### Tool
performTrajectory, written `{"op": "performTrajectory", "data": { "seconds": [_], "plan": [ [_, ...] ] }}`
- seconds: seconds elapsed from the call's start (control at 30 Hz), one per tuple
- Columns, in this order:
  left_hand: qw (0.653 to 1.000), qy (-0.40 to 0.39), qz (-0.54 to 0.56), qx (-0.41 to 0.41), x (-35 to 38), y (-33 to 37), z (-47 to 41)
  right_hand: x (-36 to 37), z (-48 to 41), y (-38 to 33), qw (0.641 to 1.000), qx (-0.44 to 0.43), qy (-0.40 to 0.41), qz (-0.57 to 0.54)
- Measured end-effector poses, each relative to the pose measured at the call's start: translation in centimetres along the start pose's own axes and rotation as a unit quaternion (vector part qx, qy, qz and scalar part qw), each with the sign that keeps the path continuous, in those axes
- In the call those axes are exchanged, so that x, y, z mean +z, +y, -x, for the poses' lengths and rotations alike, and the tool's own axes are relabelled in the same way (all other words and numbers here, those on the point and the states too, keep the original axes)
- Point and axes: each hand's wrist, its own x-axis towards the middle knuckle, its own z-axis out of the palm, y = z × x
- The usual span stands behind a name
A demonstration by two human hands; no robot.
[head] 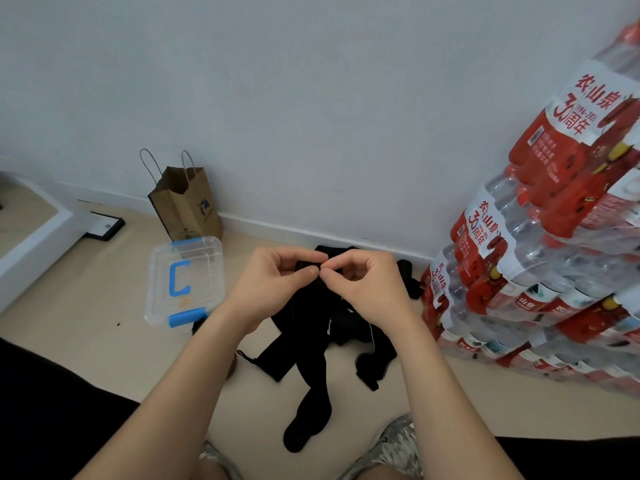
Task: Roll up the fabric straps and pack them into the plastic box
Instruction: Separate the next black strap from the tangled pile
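Note:
A pile of black fabric straps [349,327] lies on the beige floor in front of me. One black strap [311,403] hangs down from my hands to the floor. My left hand [277,285] and my right hand [363,282] meet above the pile and both pinch the strap's top end between thumb and fingers. The clear plastic box [185,278], with blue clips and a blue handle on its closed lid, sits on the floor to the left of my left hand.
A brown paper bag [187,206] stands against the white wall behind the box. Stacked packs of bottled water [540,251] fill the right side. A white ledge [31,244] is at far left. My shoes [398,445] show at the bottom.

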Motion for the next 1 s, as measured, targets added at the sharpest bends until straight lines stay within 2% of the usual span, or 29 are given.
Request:
{"op": "performTrajectory", "data": {
  "seconds": [0.13, 0.3, 0.5, 0.73, 0.9, 1.0],
  "plan": [
    [0.997, 0.017, -0.078, 0.002, -0.1, 0.3, -0.2, -0.1, 0.1, 0.0, 1.0, -0.001, 0.008, -0.008],
    [0.996, 0.028, -0.086, 0.01, -0.1, 0.8, -0.1, 0.0, 0.0, 0.5, 0.999, 0.034, -0.01, -0.015],
    [0.997, 0.018, 0.065, -0.028, -0.2, 1.1, 0.1, 0.3, 0.1, 0.7, 0.98, 0.057, -0.021, -0.189],
    [0.987, 0.032, 0.138, -0.07, 0.0, 0.9, -0.3, 0.5, 0.3, 0.4, 0.964, 0.045, -0.044, -0.259],
    [0.997, 0.01, 0.066, -0.027, -0.2, 1.1, 0.1, 0.3, 0.1, 0.1, 0.986, 0.018, -0.008, -0.166],
    [0.999, 0.023, 0.029, -0.021, 0.0, 1.3, 0.1, 0.1, 0.3, -0.2, 0.987, 0.014, -0.011, -0.16]
  ]
}}
